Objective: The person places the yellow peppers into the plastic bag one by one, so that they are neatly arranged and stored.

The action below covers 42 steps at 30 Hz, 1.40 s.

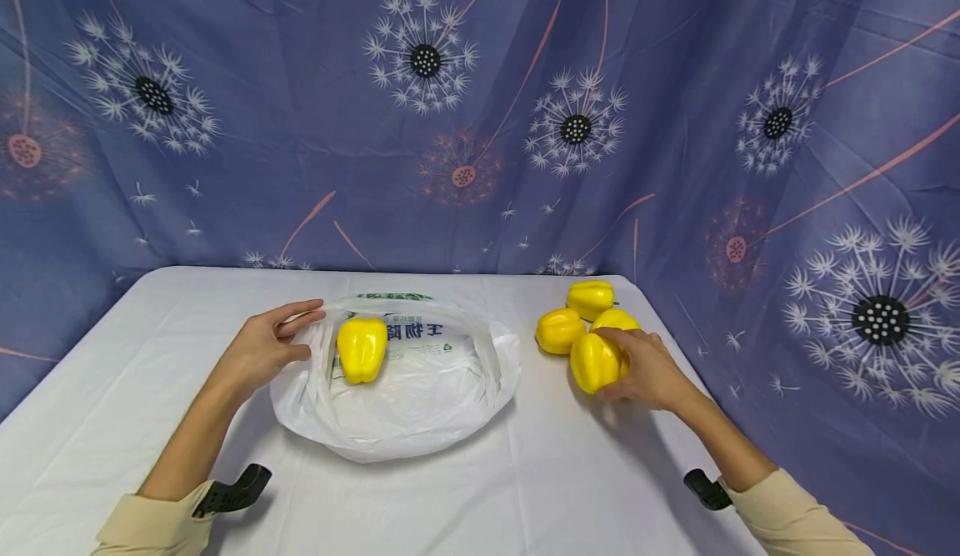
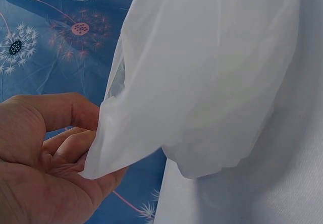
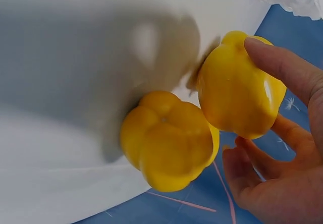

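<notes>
A white plastic bag point(image 1: 420, 439) with green and blue print lies wide-mouthed on the table. One yellow bell pepper point(image 1: 362, 350) is inside it, at its left. My left hand point(image 1: 266, 348) holds the bag's left rim; up close, the film point(image 2: 136, 118) runs between thumb and fingers. Over at the right, my right hand point(image 1: 648, 368) grips a yellow bell pepper point(image 1: 592, 364), thumb on one side and fingers on the other. Close by are more yellow peppers: one at the back point(image 1: 590, 298), one to the left point(image 1: 560, 331) and one partly hidden behind the hand point(image 1: 617, 319).
A white cloth covers the table point(image 1: 420, 506). Behind and to the right hangs a blue curtain point(image 1: 315, 122) with dandelion patterns, close to the table's edges. A black wrist device point(image 1: 232, 491) is on the left forearm, another point(image 1: 707, 489) on the right.
</notes>
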Each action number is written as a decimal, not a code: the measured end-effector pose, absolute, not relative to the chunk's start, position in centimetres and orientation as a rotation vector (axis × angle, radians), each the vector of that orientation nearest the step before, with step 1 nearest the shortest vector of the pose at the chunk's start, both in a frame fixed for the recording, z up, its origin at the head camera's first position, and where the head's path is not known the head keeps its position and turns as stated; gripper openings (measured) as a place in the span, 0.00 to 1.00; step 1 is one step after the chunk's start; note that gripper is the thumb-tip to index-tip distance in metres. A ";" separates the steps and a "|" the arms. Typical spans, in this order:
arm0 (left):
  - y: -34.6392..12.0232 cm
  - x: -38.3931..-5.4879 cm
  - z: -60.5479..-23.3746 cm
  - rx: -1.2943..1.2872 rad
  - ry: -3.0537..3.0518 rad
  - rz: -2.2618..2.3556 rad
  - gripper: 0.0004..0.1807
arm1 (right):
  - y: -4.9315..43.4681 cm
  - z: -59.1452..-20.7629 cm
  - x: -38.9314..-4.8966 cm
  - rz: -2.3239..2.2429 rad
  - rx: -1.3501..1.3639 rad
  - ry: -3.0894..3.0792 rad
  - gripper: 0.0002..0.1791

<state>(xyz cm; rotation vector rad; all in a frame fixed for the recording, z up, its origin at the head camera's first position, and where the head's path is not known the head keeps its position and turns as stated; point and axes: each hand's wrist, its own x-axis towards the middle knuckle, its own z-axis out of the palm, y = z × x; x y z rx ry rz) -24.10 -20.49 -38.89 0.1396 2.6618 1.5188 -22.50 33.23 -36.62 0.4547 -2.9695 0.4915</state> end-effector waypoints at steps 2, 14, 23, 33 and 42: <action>-20.5 -24.1 -38.9 0.143 2.662 1.520 0.44 | 33.2 -36.3 -22.6 0.489 0.460 -2.970 0.50; -20.6 -24.1 -38.9 0.140 2.652 1.521 0.44 | 32.7 -34.2 -23.0 0.489 0.501 -2.949 0.50; -20.6 -24.0 -38.8 0.145 2.640 1.546 0.44 | 31.7 -33.2 -23.8 0.504 0.546 -2.921 0.49; -20.4 -24.2 -38.9 0.133 2.603 1.596 0.44 | 29.6 -31.8 -24.6 0.575 0.529 -2.959 0.50; -20.4 -24.1 -38.8 0.128 2.594 1.609 0.45 | 27.2 -30.4 -25.2 0.606 0.499 -2.960 0.52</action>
